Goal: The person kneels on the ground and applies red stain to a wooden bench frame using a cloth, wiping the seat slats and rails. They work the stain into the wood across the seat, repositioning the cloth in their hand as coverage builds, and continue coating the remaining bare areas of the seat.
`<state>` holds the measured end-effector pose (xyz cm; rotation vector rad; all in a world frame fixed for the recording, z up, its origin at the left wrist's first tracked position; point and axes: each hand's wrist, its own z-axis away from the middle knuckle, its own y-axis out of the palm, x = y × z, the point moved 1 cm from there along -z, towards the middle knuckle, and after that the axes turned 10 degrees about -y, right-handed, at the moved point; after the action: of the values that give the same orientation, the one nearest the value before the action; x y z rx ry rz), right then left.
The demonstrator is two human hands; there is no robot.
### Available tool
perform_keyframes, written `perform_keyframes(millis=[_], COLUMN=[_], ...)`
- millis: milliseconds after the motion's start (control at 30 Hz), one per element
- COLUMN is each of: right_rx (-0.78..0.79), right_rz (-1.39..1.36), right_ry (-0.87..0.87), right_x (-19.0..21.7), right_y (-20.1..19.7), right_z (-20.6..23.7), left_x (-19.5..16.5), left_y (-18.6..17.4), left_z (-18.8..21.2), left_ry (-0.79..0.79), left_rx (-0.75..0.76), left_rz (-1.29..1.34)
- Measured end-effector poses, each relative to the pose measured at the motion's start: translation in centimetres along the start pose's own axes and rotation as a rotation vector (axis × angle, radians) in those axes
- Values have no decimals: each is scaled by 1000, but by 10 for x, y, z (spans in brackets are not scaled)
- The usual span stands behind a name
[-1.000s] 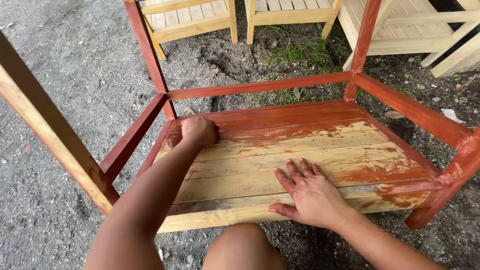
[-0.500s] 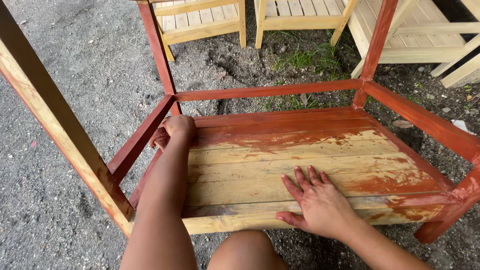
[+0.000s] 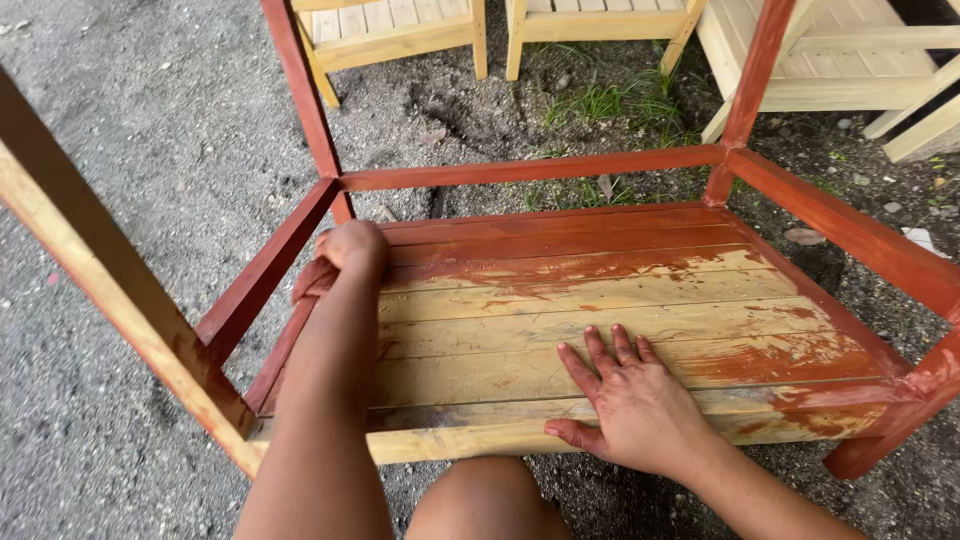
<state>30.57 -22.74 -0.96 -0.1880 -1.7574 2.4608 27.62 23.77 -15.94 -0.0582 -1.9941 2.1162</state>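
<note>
Upturned slatted wooden chair seat, part red-stained, part bare yellow wood [image 3: 560,320], lies on the gravel ground [image 3: 130,160] just in front of the person's knee [image 3: 480,500]. Left hand [image 3: 350,248] is fisted at the far left corner of the seat, closed on a small reddish staining rag [image 3: 312,282] pressed to the wood. Right hand [image 3: 630,400] lies flat, fingers spread, palm down on the near bare slats, gripping nothing, bracing the piece. Step in hand looks like rubbing stain into the slats: far boards are red, near boards mostly raw with streaks. Next move likely calls for drawing the rag toward the near edge along the grain, and the right hand would have to shift off the unstained strip. Edges: red-stained side rails and upright legs [image 3: 300,90] box the seat on the left, back and right, so the left corner is tight for the fist; near edge is open. Unpainted pale wooden chairs [image 3: 400,30] stand well apart beyond, by a grass patch [image 3: 610,100].
</note>
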Motion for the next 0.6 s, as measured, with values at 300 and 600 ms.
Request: perform_keyframes(millis=[300, 600], right_rx=[-35, -9], right_rz=[-2, 26], right_ry=[4, -3], right_x=[2, 9], right_y=[-1, 0], right_z=[-3, -3], left_x=[-151, -155], left_y=[-35, -63], left_z=[134, 199], left_ry=[509, 715], left_rx=[157, 169], left_rz=[-72, 272])
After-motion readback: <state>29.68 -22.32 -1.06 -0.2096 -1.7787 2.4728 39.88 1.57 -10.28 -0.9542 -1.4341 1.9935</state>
